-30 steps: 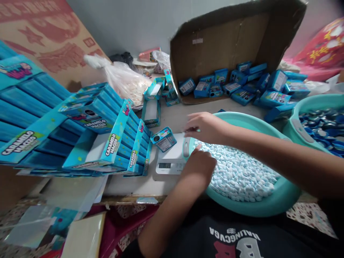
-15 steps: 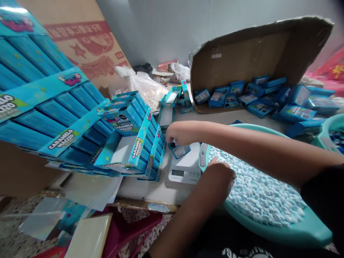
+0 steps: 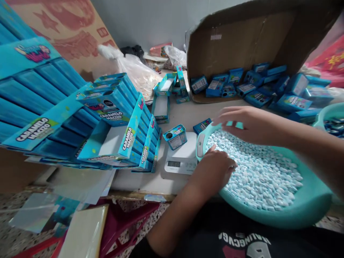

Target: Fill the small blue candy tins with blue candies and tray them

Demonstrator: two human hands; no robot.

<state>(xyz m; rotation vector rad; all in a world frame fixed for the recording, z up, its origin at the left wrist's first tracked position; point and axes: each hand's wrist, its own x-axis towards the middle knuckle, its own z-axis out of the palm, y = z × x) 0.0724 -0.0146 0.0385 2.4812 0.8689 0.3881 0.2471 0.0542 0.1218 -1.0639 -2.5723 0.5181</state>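
My left hand (image 3: 218, 165) rests low on the pale blue wrapped candies (image 3: 258, 175) in a turquoise basin (image 3: 271, 216). Its fingers curl inward, and what lies under them is hidden. Above the basin's far rim is my right hand (image 3: 239, 120), palm down, fingers stretched out, with nothing in them. A small blue candy box (image 3: 176, 137) stands slightly tilted on the white digital scale (image 3: 185, 152), left of the basin, apart from both hands. Another blue box (image 3: 202, 126) lies behind the scale, close to the basin's rim.
Display trays (image 3: 129, 141) packed with blue boxes stack up on the left. Several loose boxes (image 3: 258, 97) spill from a cardboard carton (image 3: 242, 46) at the back right. Partly filled trays (image 3: 161, 107) and a plastic bag (image 3: 137, 73) are behind. The table edge (image 3: 134, 195) runs in front.
My right hand has let go of the small box on the scale and moved right, over the basin. My left hand stays on the candies. The view has shifted a little.
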